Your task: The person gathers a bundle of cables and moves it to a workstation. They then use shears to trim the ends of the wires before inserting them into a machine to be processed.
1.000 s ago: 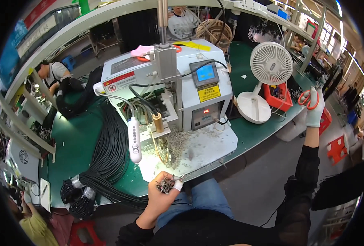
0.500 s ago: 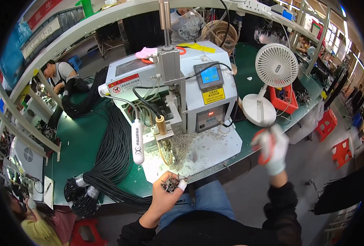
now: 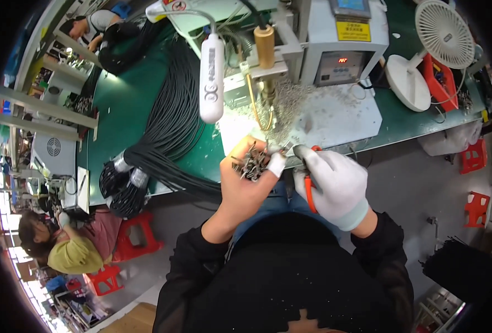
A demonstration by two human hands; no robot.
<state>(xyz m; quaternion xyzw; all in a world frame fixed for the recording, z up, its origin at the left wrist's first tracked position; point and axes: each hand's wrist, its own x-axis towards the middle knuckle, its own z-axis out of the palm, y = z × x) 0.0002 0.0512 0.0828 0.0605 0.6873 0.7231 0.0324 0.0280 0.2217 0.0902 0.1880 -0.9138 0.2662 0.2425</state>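
Note:
My left hand [image 3: 245, 186] is bare with a taped thumb and grips a bunch of wire ends [image 3: 251, 162] from the black cable bundle [image 3: 171, 127]. My right hand [image 3: 335, 186], in a white glove, is closed on red-handled scissors [image 3: 308, 186] and held right beside the left hand, the glove's finger touching the wire ends. Both hands hover at the near edge of the green bench [image 3: 129, 105], just in front of a white plate [image 3: 335, 114] strewn with wire scraps.
A grey bench machine [image 3: 340, 39] with a small display stands behind the plate, a white lamp head [image 3: 211, 77] to its left. A white desk fan [image 3: 434, 50] and red tray [image 3: 440, 83] are at right. Red stools [image 3: 138, 236] and another seated person [image 3: 74, 250] are at left.
My right hand came in from far out at the right with the scissors to meet the left hand. The view has dropped closer to the bench and hands.

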